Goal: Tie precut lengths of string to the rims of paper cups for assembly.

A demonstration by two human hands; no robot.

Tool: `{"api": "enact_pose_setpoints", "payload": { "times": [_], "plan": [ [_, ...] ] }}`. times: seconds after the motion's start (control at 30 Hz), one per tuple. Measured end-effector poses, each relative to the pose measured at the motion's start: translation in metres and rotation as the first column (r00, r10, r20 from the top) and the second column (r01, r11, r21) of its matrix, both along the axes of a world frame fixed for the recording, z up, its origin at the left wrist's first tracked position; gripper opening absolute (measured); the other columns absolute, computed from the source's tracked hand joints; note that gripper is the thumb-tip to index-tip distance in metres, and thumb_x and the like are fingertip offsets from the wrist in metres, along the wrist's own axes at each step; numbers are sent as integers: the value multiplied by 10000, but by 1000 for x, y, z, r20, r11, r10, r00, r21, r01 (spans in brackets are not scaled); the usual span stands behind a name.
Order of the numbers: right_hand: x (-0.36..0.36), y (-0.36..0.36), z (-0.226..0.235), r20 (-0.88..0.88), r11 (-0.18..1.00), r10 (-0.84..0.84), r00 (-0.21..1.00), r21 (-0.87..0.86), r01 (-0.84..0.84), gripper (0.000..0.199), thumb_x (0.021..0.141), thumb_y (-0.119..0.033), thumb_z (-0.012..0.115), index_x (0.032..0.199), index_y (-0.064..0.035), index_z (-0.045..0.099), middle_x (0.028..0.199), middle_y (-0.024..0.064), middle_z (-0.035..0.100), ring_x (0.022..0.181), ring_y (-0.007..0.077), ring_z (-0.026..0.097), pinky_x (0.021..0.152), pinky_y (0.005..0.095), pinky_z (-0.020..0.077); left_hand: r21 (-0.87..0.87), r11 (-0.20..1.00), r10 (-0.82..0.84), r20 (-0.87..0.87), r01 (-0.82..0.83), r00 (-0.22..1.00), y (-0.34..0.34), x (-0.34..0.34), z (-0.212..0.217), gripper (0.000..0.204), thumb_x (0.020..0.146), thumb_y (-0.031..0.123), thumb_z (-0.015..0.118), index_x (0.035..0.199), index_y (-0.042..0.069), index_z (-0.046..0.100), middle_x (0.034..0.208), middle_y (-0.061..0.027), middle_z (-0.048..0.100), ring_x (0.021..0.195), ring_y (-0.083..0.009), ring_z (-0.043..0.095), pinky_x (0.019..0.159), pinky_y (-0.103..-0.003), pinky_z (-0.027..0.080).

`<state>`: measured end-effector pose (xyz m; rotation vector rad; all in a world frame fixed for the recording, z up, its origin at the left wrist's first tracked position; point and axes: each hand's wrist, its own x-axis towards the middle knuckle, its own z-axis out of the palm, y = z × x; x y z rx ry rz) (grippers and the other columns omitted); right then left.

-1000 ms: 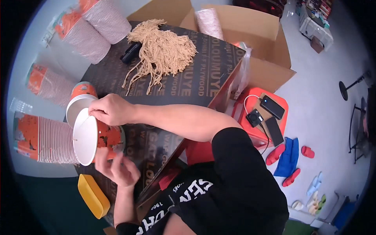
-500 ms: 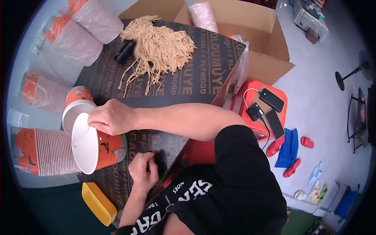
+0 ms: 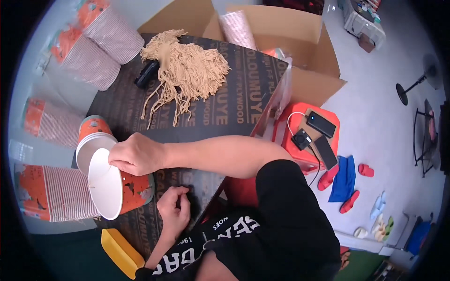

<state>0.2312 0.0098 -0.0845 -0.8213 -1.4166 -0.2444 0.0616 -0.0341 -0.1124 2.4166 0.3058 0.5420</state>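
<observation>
An orange paper bucket (image 3: 136, 187) with a white inside lies tilted on its side at the left of the dark plywood tabletop, its mouth to the left. At its rim, my right hand (image 3: 138, 153) pinches a thin beige cord (image 3: 101, 181) that runs across the mouth. Nearer to me, my left hand (image 3: 173, 208) rests on the tabletop with its fingers curled; nothing shows in it. Just behind the bucket's mouth lies another orange paper bucket (image 3: 94, 125), partly hidden. A bundle of beige cords (image 3: 194, 70) spreads over the far part of the tabletop.
A black object (image 3: 147, 74) lies beside the cords. Stacked buckets (image 3: 63, 193) line the left side, near a yellow tray (image 3: 121, 253). An open cardboard box (image 3: 286, 28) stands beyond the tabletop (image 3: 234, 103). A red stool (image 3: 293, 119) at right holds phone-like devices and a cable.
My view has shifted slightly, so everything sits lower in the picture. My right hand stays at the bucket's rim with the cord, and my left hand keeps its curled pose.
</observation>
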Motion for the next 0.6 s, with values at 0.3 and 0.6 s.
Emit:
{"api": "enact_pose_setpoints", "payload": {
  "times": [0.3, 0.6],
  "plan": [
    [-2, -6, 4, -68, 995, 75, 995, -63, -79, 46, 849, -31, 651, 886, -24, 624, 794, 133, 663, 698, 319, 671, 586, 386, 522, -90, 996, 0, -13, -1, 1000, 9, -3, 1, 130, 779, -67, 600, 873, 5, 656, 703, -132, 597, 577, -261, 587, 551, -330, 463],
    [-7, -5, 1, -111, 986, 129, 985, -90, -139, 98, 858, 18, 628, 945, -18, 655, 802, 132, 676, 699, 286, 689, 585, 352, 527, -136, 989, -56, -1, 56, 998, 12, -8, 5, 132, 805, -40, 608, 909, 13, 670, 795, -144, 657, 713, -292, 662, 642, -360, 524]
  ]
}}
